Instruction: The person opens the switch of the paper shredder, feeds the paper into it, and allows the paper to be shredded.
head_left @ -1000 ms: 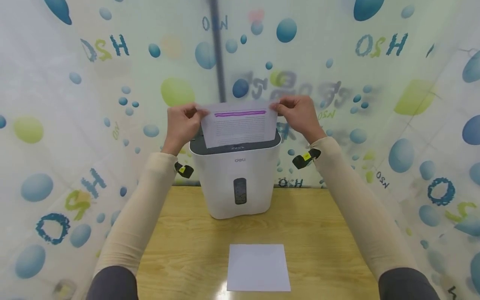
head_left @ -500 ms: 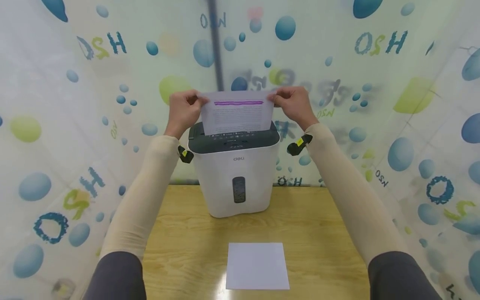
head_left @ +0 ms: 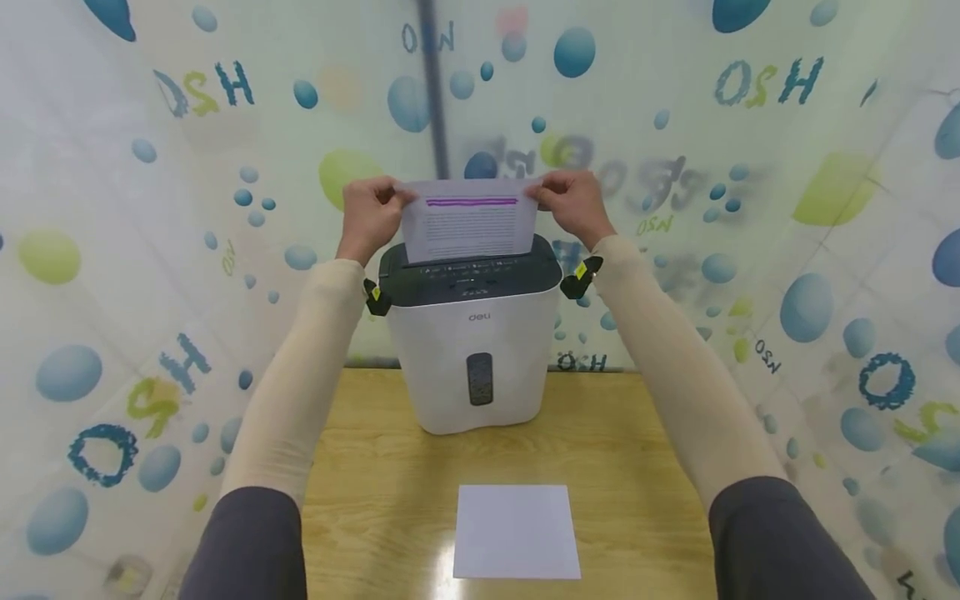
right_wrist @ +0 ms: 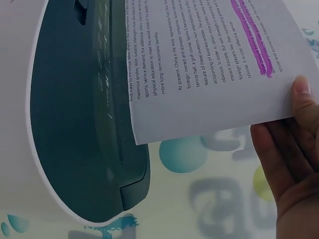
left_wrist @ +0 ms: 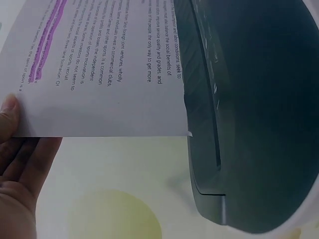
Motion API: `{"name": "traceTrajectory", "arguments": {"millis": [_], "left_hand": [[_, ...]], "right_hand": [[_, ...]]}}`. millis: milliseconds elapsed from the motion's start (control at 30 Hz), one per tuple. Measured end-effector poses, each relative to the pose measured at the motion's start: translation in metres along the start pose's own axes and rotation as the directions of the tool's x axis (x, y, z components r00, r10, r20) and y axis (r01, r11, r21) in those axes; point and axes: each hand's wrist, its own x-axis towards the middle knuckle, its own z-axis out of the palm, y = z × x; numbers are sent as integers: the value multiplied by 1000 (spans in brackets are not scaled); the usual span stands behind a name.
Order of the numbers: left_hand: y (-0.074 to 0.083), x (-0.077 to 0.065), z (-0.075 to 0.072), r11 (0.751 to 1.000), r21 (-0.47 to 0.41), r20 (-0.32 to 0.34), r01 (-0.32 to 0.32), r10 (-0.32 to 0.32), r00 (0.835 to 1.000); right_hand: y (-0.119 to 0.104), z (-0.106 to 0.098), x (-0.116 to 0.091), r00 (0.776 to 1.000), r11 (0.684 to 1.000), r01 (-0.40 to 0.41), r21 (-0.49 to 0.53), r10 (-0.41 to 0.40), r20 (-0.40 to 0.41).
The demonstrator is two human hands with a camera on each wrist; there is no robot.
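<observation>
A printed sheet of paper (head_left: 471,230), with purple marker lines near its top, stands upright over the dark lid (head_left: 487,285) of a white paper shredder (head_left: 442,358). My left hand (head_left: 371,215) pinches its top left corner between thumb and fingers. At the opposite top corner, my right hand (head_left: 576,205) pinches it the same way. Both wrist views show the lower edge of the printed sheet (left_wrist: 134,114) close against the rear of the lid (right_wrist: 65,124); whether it sits inside the slot I cannot tell.
A blank white sheet (head_left: 516,532) lies on the wooden table (head_left: 375,483) in front of the shredder. Behind and to both sides hangs a patterned curtain (head_left: 225,167) with blue and green spots. Small black wrist cameras (head_left: 581,277) are strapped to both forearms.
Both hands have raised the printed sheet a little and moved it toward the rear of the lid, uncovering the lid's front. My right hand has come slightly left. The shredder stays put.
</observation>
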Motion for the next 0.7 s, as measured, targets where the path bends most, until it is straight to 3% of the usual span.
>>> {"name": "traceTrajectory", "arguments": {"millis": [267,500,700], "left_hand": [[-14,7,8,1000,1,18,25,-25,1000],[-19,8,14,999,12,39,39,-39,998],[-20,8,15,999,25,43,35,-36,998]], "right_hand": [[14,11,9,1000,998,10,59,-10,-4],[22,12,12,1000,1000,13,7,-13,-11],[26,14,14,1000,1000,8,22,-8,-9]]}}
